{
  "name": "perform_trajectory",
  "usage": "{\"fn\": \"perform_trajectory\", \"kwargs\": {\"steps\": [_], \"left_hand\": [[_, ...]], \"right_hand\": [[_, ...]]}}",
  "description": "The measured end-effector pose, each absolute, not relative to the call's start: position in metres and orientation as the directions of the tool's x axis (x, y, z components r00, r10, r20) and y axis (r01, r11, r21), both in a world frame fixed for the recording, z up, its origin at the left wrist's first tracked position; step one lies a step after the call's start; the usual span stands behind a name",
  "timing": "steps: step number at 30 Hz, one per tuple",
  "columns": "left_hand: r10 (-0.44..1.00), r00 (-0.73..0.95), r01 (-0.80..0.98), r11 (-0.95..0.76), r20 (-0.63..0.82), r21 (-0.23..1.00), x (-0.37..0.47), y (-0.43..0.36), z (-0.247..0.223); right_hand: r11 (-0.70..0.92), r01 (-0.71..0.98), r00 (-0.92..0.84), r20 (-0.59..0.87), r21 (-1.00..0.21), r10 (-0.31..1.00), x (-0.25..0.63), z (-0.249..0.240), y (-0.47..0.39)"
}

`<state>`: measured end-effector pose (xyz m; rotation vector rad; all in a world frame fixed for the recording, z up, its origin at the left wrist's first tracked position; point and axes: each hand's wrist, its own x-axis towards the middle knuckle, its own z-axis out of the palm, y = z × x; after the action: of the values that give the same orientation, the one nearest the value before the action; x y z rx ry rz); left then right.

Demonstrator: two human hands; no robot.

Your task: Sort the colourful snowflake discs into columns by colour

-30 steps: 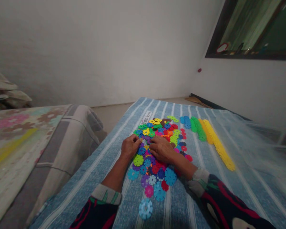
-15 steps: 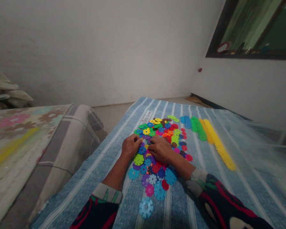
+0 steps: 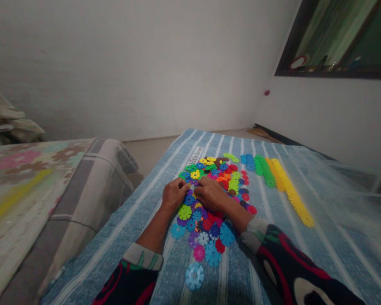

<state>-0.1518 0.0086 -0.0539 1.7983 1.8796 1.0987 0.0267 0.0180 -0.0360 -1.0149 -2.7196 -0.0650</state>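
Left hand [image 3: 175, 194] pinches nearly closed, right hand [image 3: 212, 195] curls inward, both at a heap of notched discs [image 3: 184, 212]; I can't tell what either grips. Toward the heap's three o'clock, I judge the single-colour rows [image 3: 291, 192] done; mixed, flat, plastic-looking rounds are left on striped, woven-looking cloth [image 3: 238, 279].

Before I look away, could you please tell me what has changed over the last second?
The right hand has shifted slightly left and forward, closer to the left hand; whether either took or released anything is unclear. The left hand, the yellow row and the nearest light-blue disc look unmoved.
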Motion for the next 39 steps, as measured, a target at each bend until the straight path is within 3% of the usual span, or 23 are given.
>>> {"fn": "perform_trajectory", "kwargs": {"steps": [8,15,21,28,39], "left_hand": [[0.951,-0.157,0.678,-0.093,0.268,0.729,-0.153,0.011,-0.056],[0.948,-0.163,0.686,-0.091,0.273,0.722,-0.151,0.009,-0.052],[0.952,-0.160,0.697,-0.079,0.262,0.712,-0.152,0.010,-0.053],[0.954,-0.141,0.711,-0.089,0.265,0.697,-0.146,0.009,-0.044],[0.963,-0.119,0.748,-0.075,0.244,0.659,-0.153,0.019,-0.045]], "right_hand": [[0.742,0.665,-0.721,0.184,-0.092,0.669,0.017,-0.036,0.026],[0.690,0.601,-0.642,0.271,-0.403,0.717,0.024,-0.030,0.032],[0.592,0.579,-0.458,0.378,-0.561,0.805,0.074,-0.017,0.049],[0.449,0.716,-0.290,0.357,-0.534,0.888,0.170,-0.013,0.060],[0.193,0.913,-0.096,0.273,-0.359,0.957,0.300,0.000,0.054]]}}
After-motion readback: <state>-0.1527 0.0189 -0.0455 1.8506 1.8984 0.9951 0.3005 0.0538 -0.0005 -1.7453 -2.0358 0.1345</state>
